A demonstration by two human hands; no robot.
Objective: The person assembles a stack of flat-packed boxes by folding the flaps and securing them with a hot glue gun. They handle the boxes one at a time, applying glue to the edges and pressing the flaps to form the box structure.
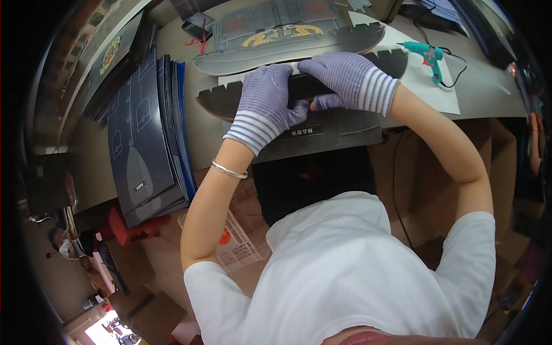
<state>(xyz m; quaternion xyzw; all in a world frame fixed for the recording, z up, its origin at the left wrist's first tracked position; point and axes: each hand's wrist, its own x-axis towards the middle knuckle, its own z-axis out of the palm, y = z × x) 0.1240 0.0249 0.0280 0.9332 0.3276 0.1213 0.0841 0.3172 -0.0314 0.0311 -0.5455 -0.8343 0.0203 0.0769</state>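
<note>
A dark, curved cardboard piece with notched edges (pixel 221 100) lies across the near part of the table. My left hand (pixel 265 100), in a purple-and-white striped knit glove, grips its middle, with fingers over the far side and the thumb on the near side. My right hand (pixel 345 80), gloved the same way, is closed on the piece just to the right. Both thumbs point toward each other, and the right thumb's tip shows bare. Beyond the hands rests a grey printed panel with a gold emblem (pixel 282 35), its curved, notched flap toward me. My fingers hide part of the held piece.
A teal glue gun (pixel 428 57) with a black cord lies on white paper (pixel 445 100) at the right. Several dark printed panels (pixel 138 138) stack at the left. A phone (pixel 198 26) sits at the back, near red string (pixel 201 41). A white crate (pixel 238 244) stands below the table.
</note>
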